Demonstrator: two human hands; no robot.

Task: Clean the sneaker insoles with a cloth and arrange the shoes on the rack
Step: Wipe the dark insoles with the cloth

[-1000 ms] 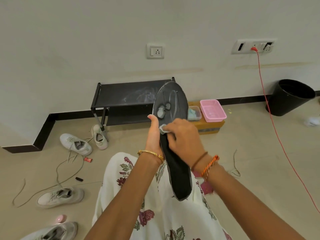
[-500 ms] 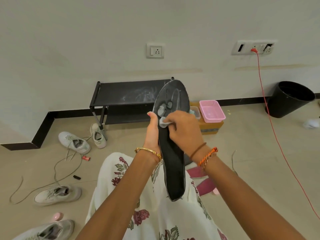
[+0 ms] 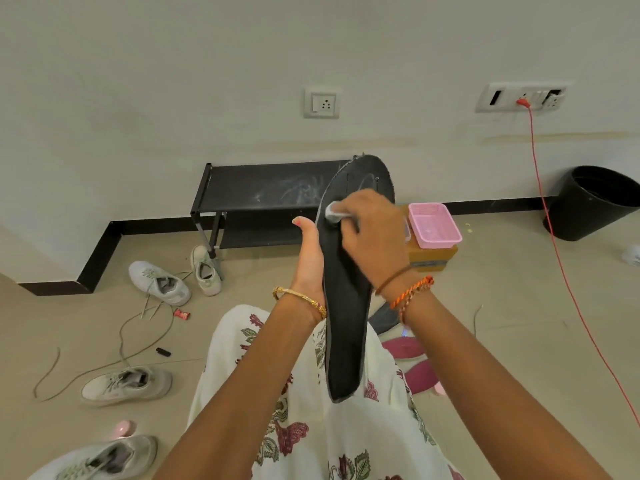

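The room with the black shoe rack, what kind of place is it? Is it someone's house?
Probably a room in a home, perhaps an entryway. A low black metal shoe rack stands against the plain white wall, white lace-up sneakers lie scattered on the beige tiled floor, and a black plastic waste bin sits nearby.

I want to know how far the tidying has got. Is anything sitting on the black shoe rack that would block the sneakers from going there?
Nothing visible does. The shoe rack top shelf shows only pale scuffs, though the insole and both hands hide its right end. The lower shelf is shadowed. One sneaker leans at its front leg.
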